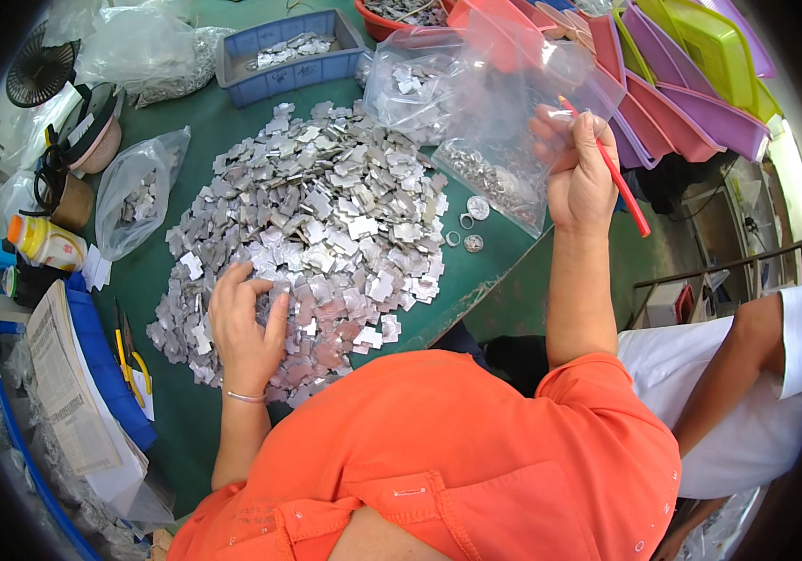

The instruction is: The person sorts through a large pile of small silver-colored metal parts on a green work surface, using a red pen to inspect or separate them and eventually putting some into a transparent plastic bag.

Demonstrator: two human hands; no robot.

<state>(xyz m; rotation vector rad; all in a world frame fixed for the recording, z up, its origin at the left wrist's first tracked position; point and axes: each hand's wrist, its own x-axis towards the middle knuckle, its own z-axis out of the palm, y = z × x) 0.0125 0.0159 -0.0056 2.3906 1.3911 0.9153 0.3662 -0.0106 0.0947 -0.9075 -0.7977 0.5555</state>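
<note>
Heap of small flat silver metal squares (312, 234) mid green bench (190, 411). Left hand (246, 327), fingers curled, picks at its 7 o'clock edge. Right hand (580, 173) at 2 o'clock grips thin red stick (618, 178), pinching clear plastic bag (504, 122) upright, mouth accessible.

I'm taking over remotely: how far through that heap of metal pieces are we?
Done: some pieces already sit in the blue crate and small bag. In hand: the left hand picks at the big pile of flat metal pieces; the right hand holds a clear bag and red pencil. Left: most of the pile.
</note>
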